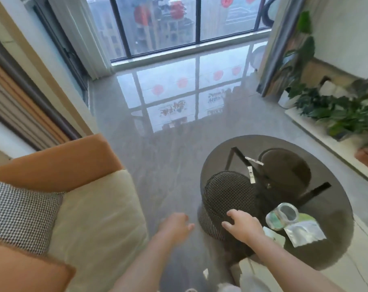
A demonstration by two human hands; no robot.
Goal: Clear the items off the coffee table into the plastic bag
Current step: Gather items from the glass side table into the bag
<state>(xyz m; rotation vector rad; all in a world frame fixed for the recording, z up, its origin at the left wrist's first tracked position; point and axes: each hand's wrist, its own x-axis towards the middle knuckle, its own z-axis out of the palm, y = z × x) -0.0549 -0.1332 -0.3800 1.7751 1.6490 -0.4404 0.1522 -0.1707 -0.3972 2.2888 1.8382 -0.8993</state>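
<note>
A round dark glass coffee table point(330, 245) stands at the lower right. On its near side lie a clear plastic cup point(283, 217) tipped on its side, a silvery foil packet point(304, 231) and a pale green wrapper point(273, 233). Two small white wrappers point(252, 168) lie toward the far side. My right hand point(242, 226) hovers over the table's left edge with fingers spread, holding nothing. My left hand point(174, 227) hangs over the floor left of the table, fingers loosely bent and empty. No plastic bag is clearly visible.
Two round stools, one checkered point(225, 199) and one dark point(286, 169), show through the glass. A cream and orange sofa point(90, 216) with a houndstooth pillow point(20, 216) fills the left. Potted plants point(343, 110) line the right wall. Glossy grey floor point(168, 144) runs to the window.
</note>
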